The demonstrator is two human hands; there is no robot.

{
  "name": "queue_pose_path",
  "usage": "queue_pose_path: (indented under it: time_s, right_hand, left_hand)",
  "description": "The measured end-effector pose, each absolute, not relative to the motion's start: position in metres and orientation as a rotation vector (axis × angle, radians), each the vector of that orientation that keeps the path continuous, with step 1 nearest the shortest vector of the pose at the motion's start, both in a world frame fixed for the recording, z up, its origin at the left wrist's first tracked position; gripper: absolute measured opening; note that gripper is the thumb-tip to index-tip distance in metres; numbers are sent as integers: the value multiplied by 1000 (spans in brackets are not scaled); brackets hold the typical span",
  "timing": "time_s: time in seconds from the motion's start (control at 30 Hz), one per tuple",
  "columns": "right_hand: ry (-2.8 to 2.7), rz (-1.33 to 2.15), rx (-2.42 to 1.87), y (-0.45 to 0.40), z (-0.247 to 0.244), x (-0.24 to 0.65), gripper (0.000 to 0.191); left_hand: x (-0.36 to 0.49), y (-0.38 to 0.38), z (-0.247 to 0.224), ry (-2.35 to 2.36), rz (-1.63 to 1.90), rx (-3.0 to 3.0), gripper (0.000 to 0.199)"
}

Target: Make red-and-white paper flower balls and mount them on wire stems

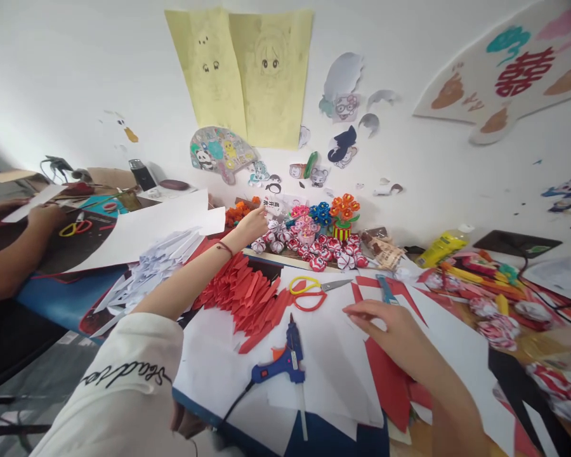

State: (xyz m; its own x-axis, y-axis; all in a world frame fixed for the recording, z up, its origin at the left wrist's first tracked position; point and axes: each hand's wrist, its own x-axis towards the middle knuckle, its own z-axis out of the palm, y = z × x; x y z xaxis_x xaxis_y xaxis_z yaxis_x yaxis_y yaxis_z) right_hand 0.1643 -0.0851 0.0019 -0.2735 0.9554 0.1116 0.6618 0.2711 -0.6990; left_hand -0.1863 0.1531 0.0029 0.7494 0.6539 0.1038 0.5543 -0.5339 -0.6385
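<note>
My left hand (253,225) reaches to the back of the table, beside orange paper pieces (238,212) and red-and-white paper flowers (316,249); its fingers point down and their tips are too small to read. My right hand (378,320) hovers over white sheets (333,343), thumb and fingers apart, holding nothing. Near it lie a blue cutter (386,289) and scissors (314,292) with yellow and red handles. A blue glue gun (285,355) rests on the white paper, nozzle toward the back. Folded red strips (242,289) are piled under my left forearm.
White strips (159,260) are heaped at left. Another person's hands (47,216) hold paper at far left. A yellow bottle (442,246) and more paper flowers (497,327) are at right. The glue gun's cable (238,403) runs off the front edge.
</note>
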Motion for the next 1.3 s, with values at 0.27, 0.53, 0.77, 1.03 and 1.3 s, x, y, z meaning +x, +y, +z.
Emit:
queue_pose_path:
  time_s: [0.27, 0.53, 0.77, 1.03, 1.3]
  right_hand:
    - [-2438, 228, -1480, -71, -41, 134, 37]
    - [-2300, -52, -1570, -60, -48, 142, 57]
    - [-2121, -176, -1519, -38, -47, 152, 25]
    - [-2026, 142, -1440, -27, -55, 141, 51]
    - [-1777, 622, -1309, -31, -79, 115, 33]
  left_hand:
    - [-186, 139, 11, -724, 86, -2312, 33]
    - [-185, 117, 15, -699, 70, -2439, 58]
    - [-187, 99, 24, -653, 235, -2483, 69]
    - [-222, 167, 23, -865, 105, -2306, 60]
    - [-222, 216, 8, -1007, -114, -2355, 56]
